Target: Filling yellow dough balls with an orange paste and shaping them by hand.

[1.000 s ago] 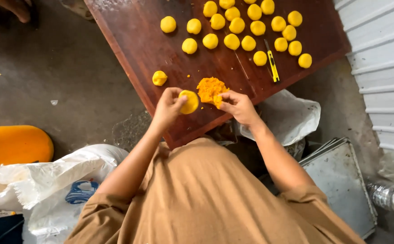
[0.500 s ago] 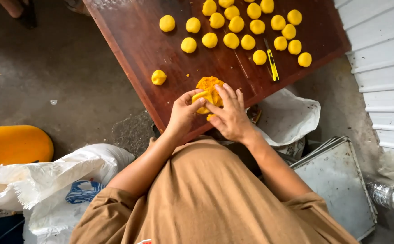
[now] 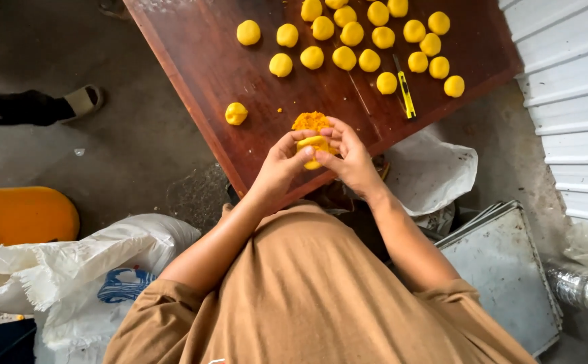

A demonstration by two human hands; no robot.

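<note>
Both grips, left hand (image 3: 282, 162) & right hand (image 3: 348, 156), clamped on yellow dough lump (image 3: 313, 146) over wooden board (image 3: 203, 64).

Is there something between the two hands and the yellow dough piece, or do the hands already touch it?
Nothing visible stands between them. The left hand and right hand both touch the yellow dough piece, holding it together above the near edge of the wooden table, close to the orange crumb pile.
</note>
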